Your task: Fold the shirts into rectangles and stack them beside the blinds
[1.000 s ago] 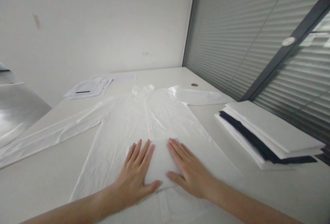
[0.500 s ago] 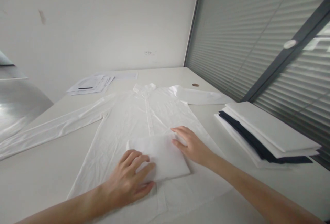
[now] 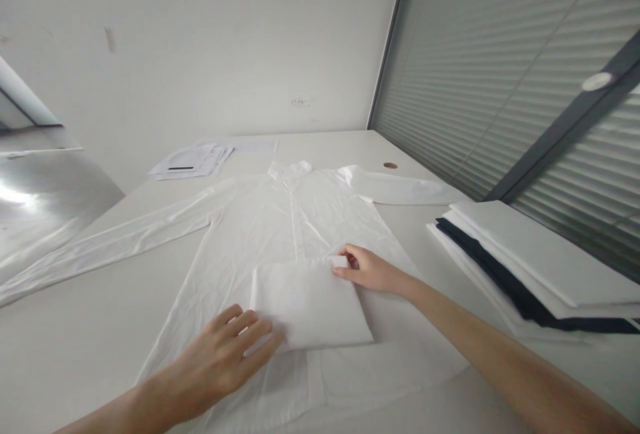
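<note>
A white shirt point(image 3: 260, 221) lies spread with its collar at the far end and its sleeves out to both sides. On its lower front rests a folded white cloth point(image 3: 310, 301), roughly rectangular. My right hand point(image 3: 367, 267) pinches the cloth's far right corner between thumb and fingers. At the near left edge of the cloth is my left hand point(image 3: 233, 347), its fingers apart and bent, the fingertips slightly blurred; nothing shows in its grasp.
A stack of folded white cloths point(image 3: 545, 254) with a dark blue cloth point(image 3: 500, 287) between them sits on the right. Papers point(image 3: 193, 161) lie at the back left of the table point(image 3: 100, 327). Blinds point(image 3: 500, 74) stand along the right side, beside a wall point(image 3: 225, 41).
My left hand has drawn back off the cloth toward the lower left. My right hand's fingers have closed at the cloth's corner. The view has shifted slightly, moving the scene right.
</note>
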The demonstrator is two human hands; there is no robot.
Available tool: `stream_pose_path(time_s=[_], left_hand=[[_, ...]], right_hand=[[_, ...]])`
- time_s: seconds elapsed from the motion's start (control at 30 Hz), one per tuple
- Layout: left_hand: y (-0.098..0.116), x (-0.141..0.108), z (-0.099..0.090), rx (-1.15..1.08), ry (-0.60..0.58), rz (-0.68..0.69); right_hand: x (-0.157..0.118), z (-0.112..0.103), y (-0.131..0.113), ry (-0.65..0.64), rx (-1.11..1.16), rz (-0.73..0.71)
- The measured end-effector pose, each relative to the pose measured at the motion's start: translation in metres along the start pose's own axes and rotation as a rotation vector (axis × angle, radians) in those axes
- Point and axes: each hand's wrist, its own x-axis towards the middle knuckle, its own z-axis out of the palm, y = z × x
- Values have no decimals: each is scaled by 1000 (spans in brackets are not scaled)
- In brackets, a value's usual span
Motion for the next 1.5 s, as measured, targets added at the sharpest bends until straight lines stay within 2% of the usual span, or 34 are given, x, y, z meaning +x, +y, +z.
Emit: stream_pose_path(time_s=[0.13,0.27,0.37,0.47,0.6,0.73,0.9,0.97,1.03,1.13,1.27,1.4,1.43,1.5], left_hand=[[-18,7,-2,134,139,107],[-43,24,3,154,221,165],[-60,47,14,198,274,238],[-72,83,27,215,335,318],[-77,157,41,158,438,382],[-71,260,49,18,521,330],[-42,393,59,-84,581,260],[-26,431,63,-83,559,260],[-13,457,68,-79,535,264],[-2,475,78,-91,504,266],[-1,474,97,-186,429,255],[-5,468,115,-463,256,270],[-5,469,119,-564,235,244],[-5,472,126,-804,244,92]], right_hand=[[-10,-4,-2,0,334,188],[-39,-14,-7,21,542,397],[-68,-22,-9,-2,604,427],[-98,-31,-10,107,569,384],[-136,-60,-13,341,461,367],[-169,-113,-11,611,353,397],[-202,-187,14,986,336,408],[-212,-208,29,1106,383,435],[-219,-222,44,1181,405,478],[-224,-229,65,1194,388,545],[-225,-225,90,1112,200,627],[-226,-224,104,862,-191,738],[-224,-225,104,815,-292,768],[-218,-228,101,802,-495,807]])
